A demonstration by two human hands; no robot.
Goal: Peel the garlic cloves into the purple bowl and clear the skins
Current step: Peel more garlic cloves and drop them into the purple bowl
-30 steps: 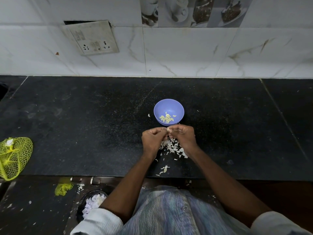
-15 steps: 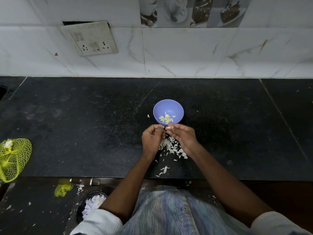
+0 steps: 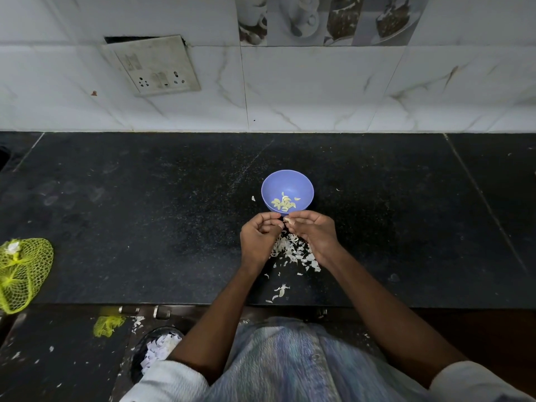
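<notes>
A purple bowl (image 3: 287, 184) stands on the black counter (image 3: 145, 227) and holds several peeled garlic cloves (image 3: 283, 203). Just in front of the bowl's near rim my two hands meet. My right hand (image 3: 314, 233) pinches a small garlic clove (image 3: 287, 219) at its fingertips. My left hand (image 3: 259, 237) has its fingers curled, with the tips against the same clove. A heap of white garlic skins (image 3: 293, 250) lies on the counter under and between my hands, and a few more skins (image 3: 280, 291) sit nearer the counter's front edge.
A yellow-green net bag (image 3: 23, 274) lies at the counter's left edge. Below the counter, a dark bin (image 3: 156, 348) holds white skins, and a scrap of yellow net (image 3: 108, 324) lies beside it. A tiled wall with a socket plate (image 3: 153, 66) stands behind.
Both hands have stayed in front of the bowl, their fingertips working at the clove. The bowl and the skin heap have not moved.
</notes>
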